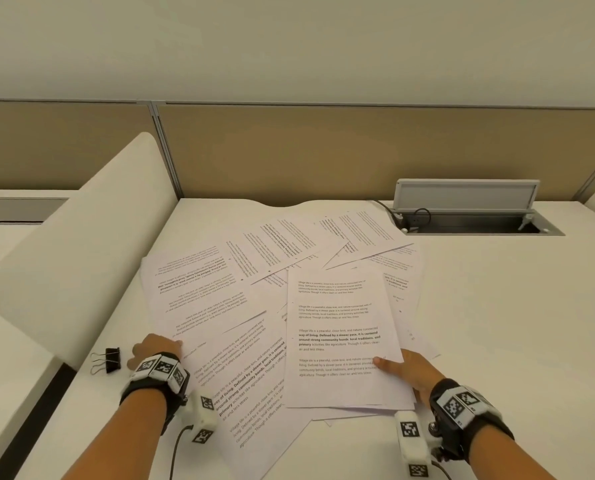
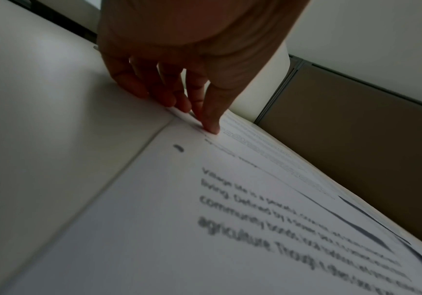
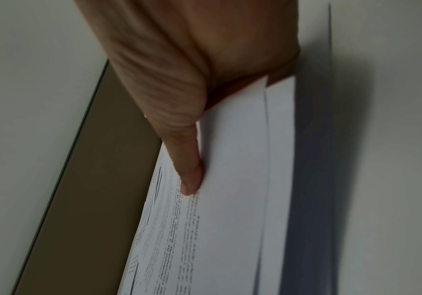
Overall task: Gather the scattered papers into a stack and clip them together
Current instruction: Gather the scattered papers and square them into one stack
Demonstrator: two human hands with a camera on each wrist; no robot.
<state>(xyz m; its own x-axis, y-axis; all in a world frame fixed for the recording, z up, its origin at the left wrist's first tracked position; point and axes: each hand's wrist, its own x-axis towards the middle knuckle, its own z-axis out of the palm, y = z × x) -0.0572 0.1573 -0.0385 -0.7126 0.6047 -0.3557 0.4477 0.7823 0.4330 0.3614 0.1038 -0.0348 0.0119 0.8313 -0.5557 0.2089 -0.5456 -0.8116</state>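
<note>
Papers spread on table, both hands at the pile's near edges

Papers [image 1: 282,306] lay fanned and overlapping across the middle of the white table [image 1: 496,306], reaching from near the back edge down to the front edge. Printed text on all, some sheets turned upside down or skewed. One upright sheet [image 1: 341,341] sat on top toward the front right of the pile, roughly square to the front edge.

Right hand [image 1: 410,370] held the right edge of that top sheet near its lower corner: thumb [image 3: 190,175] pressed on the printed face, other fingers tucked under the paper and hidden. Right wrist view showed at least two sheet edges in the grip, slightly raised off the table with a shadow below. How many sheets, could not tell.

Left hand [image 1: 155,348] was at the pile's left edge, toward the front left of the table. Fingers [image 2: 154,87] extended, mostly straight, tips down at the paper edge; one fingertip pressed on top of a sheet, and the edge beside it looked slightly lifted. Not curled round anything; view blurred.

Binder clip [image 1: 110,360], black with silver wire handles, lay on the table just left of the left hand, apart from the papers, near the white side divider [image 1: 81,244].

Open cable box [image 1: 469,209] with lid up sat at the back right of the table, a cord running into it. Tan partition [image 1: 323,150] stood behind the back edge.
</note>
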